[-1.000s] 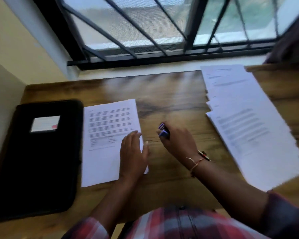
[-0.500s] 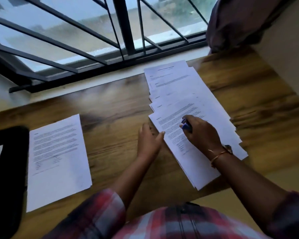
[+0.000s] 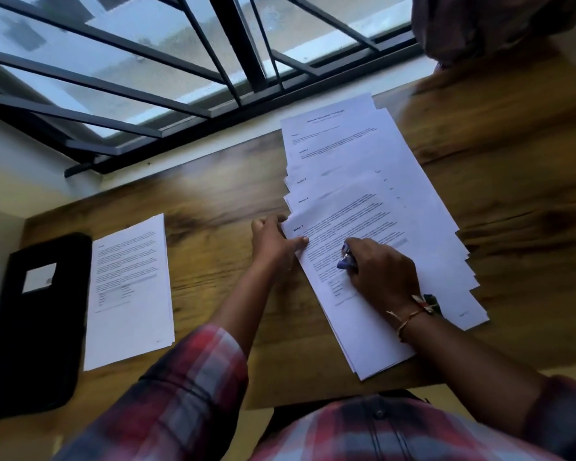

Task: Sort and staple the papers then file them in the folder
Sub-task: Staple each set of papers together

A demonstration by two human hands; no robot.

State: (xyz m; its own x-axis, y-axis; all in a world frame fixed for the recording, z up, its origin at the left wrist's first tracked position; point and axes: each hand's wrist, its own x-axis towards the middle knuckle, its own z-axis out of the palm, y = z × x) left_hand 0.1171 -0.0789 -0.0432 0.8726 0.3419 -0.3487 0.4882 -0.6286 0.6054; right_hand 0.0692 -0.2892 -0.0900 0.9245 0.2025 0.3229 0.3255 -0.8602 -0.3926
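My left grip [image 3: 273, 242] pinches the top sheet [image 3: 343, 224] at its left edge; my right grip [image 3: 381, 272] clasps a blue stapler [image 3: 346, 261] atop it.

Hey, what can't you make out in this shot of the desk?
Head view only:
- Blue tool: the right hand covers all but its tip.
- Text on the papers: too small, blurred.
- Sheet count: overlapping hides it.
- Folder: near corner cut by the left edge; label unreadable.
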